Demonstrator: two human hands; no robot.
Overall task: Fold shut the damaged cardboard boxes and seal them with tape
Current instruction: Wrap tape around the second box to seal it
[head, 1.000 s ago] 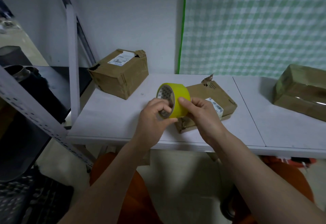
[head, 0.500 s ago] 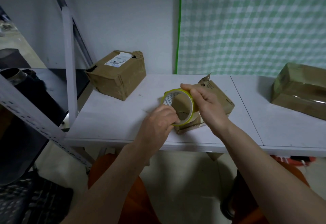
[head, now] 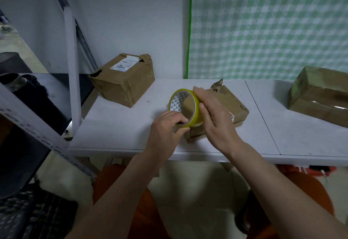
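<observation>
A yellow tape roll point(head: 195, 105) is held just above the white table point(head: 120, 131), in front of a flat damaged cardboard box point(head: 233, 103) with a torn far corner. My right hand point(head: 216, 118) grips the roll's outer rim from the right. My left hand point(head: 167, 127) pinches the roll's lower edge with thumb and fingers, where the tape end lies. The box's near left part is hidden behind the roll and my hands. A second damaged box point(head: 124, 80) with a shipping label stands at the back left of the table.
A tape-wrapped box point(head: 320, 95) lies at the table's right end. A grey metal shelf frame point(head: 72, 80) rises at the left, with dark objects point(head: 24, 92) behind it. Orange stools point(head: 131, 201) stand under the table. A green checked curtain point(head: 263, 26) hangs behind.
The roll has turned from edge-on to showing its open core and has come down closer to the box. My left hand has shifted to pinch the roll's lower edge.
</observation>
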